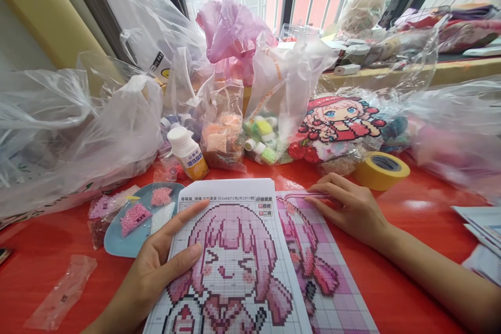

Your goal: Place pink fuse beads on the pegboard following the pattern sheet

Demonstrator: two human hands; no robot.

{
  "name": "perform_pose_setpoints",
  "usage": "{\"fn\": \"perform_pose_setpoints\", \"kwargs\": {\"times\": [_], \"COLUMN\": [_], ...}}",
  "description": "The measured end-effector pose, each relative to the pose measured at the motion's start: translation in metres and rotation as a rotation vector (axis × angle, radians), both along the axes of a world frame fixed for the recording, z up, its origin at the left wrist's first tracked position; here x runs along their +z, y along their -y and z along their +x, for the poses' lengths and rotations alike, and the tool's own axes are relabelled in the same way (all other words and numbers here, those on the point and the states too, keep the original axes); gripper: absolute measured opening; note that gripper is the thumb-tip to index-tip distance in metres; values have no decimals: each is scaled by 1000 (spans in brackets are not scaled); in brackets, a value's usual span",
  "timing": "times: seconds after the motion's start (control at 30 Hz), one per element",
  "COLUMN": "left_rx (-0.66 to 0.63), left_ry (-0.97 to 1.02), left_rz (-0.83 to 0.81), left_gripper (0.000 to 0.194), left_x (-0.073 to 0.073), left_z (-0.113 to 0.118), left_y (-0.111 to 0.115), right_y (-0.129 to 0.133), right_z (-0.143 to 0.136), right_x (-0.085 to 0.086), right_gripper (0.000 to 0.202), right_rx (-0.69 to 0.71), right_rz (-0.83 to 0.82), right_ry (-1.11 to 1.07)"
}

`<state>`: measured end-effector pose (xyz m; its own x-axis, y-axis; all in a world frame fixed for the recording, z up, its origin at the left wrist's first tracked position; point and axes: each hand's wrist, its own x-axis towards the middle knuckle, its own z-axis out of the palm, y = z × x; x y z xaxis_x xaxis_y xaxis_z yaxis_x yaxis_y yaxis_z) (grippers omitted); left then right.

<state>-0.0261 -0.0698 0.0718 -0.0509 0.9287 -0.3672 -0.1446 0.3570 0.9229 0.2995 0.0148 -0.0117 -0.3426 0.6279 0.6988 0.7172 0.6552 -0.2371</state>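
Note:
My left hand [160, 255] grips the left edge of a stack of pattern sheets [230, 250], thumb and index finger lying on top. The top sheet shows a gridded pink-haired cartoon figure. Partly under the sheets, at their right, a pegboard with pink beadwork [324, 271] shows; its left part is hidden. Over the top edge of this beadwork my right hand [348, 209] holds slim pink tweezers [297, 195], closed around them. Left of the sheets, a blue tray [117, 237] carries small bags of pink beads [135, 217] and a white one.
A white bottle [186, 151] stands behind the sheets. Yellow tape [381, 169] lies behind my right hand. Plastic bags [289, 78] of bead bottles line the back, beside a finished bead figure [340, 120]. An empty clear packet [62, 292] lies front left, papers [481, 235] at right.

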Motion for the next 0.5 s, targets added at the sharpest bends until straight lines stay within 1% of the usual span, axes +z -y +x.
{"fn": "perform_pose_setpoints", "kwargs": {"times": [0.17, 0.23, 0.3, 0.33, 0.43, 0.5], "left_rx": [-7, -6, -2, 0, -3, -5], "left_ry": [-23, -27, -32, -39, -64, -75], "left_rz": [2, 13, 25, 31, 49, 57], "left_gripper": [56, 55, 54, 53, 52, 54], "left_x": [-2, -2, -2, -2, -2, -3], "left_z": [-1, -1, 0, 0, 1, 2], "left_y": [2, 2, 3, 4, 5, 6], "right_y": [-1, 0, 2, 4, 11, 14], "right_z": [0, -1, -2, -3, -7, -9], "right_x": [0, 2, 4, 5, 5, 4], "right_gripper": [16, 12, 4, 3, 19, 28], "right_rx": [-1, 11, 37, 51, 97, 136], "right_rz": [-22, 24, 89, 117, 172, 200], "right_ry": [-24, -71, -146, -183, -256, -265]}}
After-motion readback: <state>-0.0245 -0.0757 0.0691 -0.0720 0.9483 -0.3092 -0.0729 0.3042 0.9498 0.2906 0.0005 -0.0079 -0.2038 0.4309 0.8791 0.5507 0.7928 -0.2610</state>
